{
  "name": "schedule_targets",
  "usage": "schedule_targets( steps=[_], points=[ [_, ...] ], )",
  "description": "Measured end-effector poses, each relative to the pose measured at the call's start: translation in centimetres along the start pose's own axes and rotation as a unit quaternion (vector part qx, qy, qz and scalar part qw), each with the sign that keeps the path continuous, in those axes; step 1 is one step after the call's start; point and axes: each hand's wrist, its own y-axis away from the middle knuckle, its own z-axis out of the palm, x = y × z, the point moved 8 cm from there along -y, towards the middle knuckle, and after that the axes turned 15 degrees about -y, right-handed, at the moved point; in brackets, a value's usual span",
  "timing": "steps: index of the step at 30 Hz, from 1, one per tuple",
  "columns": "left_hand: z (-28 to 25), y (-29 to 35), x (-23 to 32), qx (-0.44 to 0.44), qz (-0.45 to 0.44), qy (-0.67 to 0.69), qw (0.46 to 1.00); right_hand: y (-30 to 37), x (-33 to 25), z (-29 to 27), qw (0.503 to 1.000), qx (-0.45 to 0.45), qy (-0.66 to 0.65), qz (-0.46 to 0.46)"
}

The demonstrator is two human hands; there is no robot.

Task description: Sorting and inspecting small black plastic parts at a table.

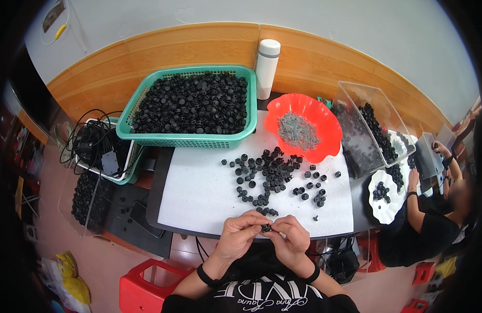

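Both hands meet at the front edge of the white work mat [199, 195]. My left hand [240, 235] pinches a small round black plastic part [266, 228] between thumb and fingers. From the other side my right hand [290, 237] grips the same part, its fingertips closed close against it. Just beyond the hands lies a loose heap of similar black parts [275, 175], with several scattered to the right. Behind the heap, a red scalloped bowl [329, 117] holds a pile of thin grey metal pieces [299, 131].
A green basket [188, 140] full of black parts stands at the back left, near a white bottle [268, 68]. Clear bins [376, 107] and a white plate [380, 208] sit right, beside another person [434, 219]. Cables [95, 141] and a red stool [147, 281] are left.
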Motion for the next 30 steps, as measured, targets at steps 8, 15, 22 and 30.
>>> schedule_targets(
  steps=[8, 15, 22, 30],
  points=[
    [-0.2, 0.0, -0.2, 0.008, -0.003, 0.009, 1.0, -0.6, -0.3, 0.4, 0.998, -0.055, 0.032, -0.017],
    [-0.3, 0.1, -0.3, 0.016, -0.004, 0.006, 1.0, -1.2, -0.1, 0.6, 0.989, -0.124, 0.067, -0.037],
    [-0.3, 0.0, -0.4, 0.033, 0.006, -0.014, 0.999, -2.3, -0.4, 1.0, 0.981, -0.18, 0.067, -0.033],
    [-0.2, -0.2, 0.2, 0.021, 0.053, -0.065, 0.996, -2.3, 0.2, 0.5, 0.984, -0.141, 0.107, 0.027]
  ],
)
